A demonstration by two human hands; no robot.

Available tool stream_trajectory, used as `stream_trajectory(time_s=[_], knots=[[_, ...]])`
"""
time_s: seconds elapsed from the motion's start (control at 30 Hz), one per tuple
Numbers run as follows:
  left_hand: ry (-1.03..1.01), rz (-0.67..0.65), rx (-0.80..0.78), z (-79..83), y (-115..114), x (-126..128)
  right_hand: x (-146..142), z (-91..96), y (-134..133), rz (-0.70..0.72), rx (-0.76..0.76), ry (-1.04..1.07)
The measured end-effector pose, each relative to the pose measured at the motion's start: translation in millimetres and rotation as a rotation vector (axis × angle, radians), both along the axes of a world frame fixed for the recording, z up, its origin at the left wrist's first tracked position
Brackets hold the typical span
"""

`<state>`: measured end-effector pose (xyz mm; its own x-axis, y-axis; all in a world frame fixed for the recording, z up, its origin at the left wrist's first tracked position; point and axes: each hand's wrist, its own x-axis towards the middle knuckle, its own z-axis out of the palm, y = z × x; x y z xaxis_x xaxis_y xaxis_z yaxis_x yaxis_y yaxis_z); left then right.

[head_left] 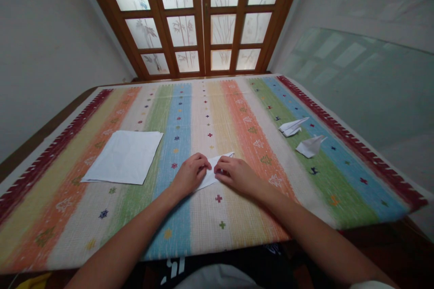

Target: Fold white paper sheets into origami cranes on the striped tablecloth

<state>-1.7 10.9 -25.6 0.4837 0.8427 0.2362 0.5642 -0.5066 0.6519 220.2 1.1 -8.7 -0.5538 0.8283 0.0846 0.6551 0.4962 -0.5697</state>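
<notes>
A partly folded white paper piece [214, 168] lies on the striped tablecloth [217, 216] in front of me. My left hand [190, 174] presses on its left side with curled fingers. Pinching the paper's right edge is my right hand [235, 174], fingers closed on it. The paper's pointed tip sticks out beyond both hands, toward the far side of the table.
A stack of flat white square sheets [125, 156] lies to the left. Two finished folded white paper figures [293, 126] [310, 146] rest at the right on the green stripe. A wooden glazed door [203, 18] stands behind the table; a glass panel leans at right.
</notes>
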Motion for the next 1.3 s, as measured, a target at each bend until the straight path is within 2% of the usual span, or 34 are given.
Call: stream_trajectory(time_s=[0.1, 0.23, 0.37, 0.43, 0.53, 0.73, 0.87, 1.0, 1.2, 1.3], knots=[[0.076, -0.105, -0.001, 3.3, -2.9, -1.6, -2.0, -4.1, -0.2, -0.016, 0.004, 0.005], [0.137, -0.143, 0.034, 6.3, -4.2, -4.6, 3.6, -5.0, 3.9, -0.003, -0.009, 0.057], [0.165, -0.201, 0.076, 8.4, -1.2, -7.4, 14.7, -3.2, 10.6, 0.004, 0.095, 0.099], [0.19, -0.223, 0.105, 8.6, 1.2, -8.0, 19.8, -3.0, 12.9, 0.037, 0.086, 0.096], [0.258, -0.207, 0.145, 7.7, 4.7, -8.5, 23.3, -1.9, 12.4, 0.075, 0.034, 0.064], [0.371, -0.066, 0.13, 13.2, 2.0, -9.0, 19.9, 5.4, 4.9, 0.116, 0.061, -0.017], [0.352, -0.047, 0.105, 16.4, -2.5, -9.4, 19.4, 6.3, 4.0, 0.134, 0.012, 0.032], [0.292, -0.093, 0.129, 8.3, 1.4, -11.1, 19.7, 3.0, 5.4, 0.122, -0.038, 0.125], [0.189, -0.122, 0.157, -1.0, 8.8, -12.9, 21.0, -1.1, 11.1, 0.172, 0.095, 0.111], [0.174, -0.108, 0.133, -0.2, 10.0, -13.3, 21.7, -0.1, 13.0, 0.227, 0.097, 0.088]])
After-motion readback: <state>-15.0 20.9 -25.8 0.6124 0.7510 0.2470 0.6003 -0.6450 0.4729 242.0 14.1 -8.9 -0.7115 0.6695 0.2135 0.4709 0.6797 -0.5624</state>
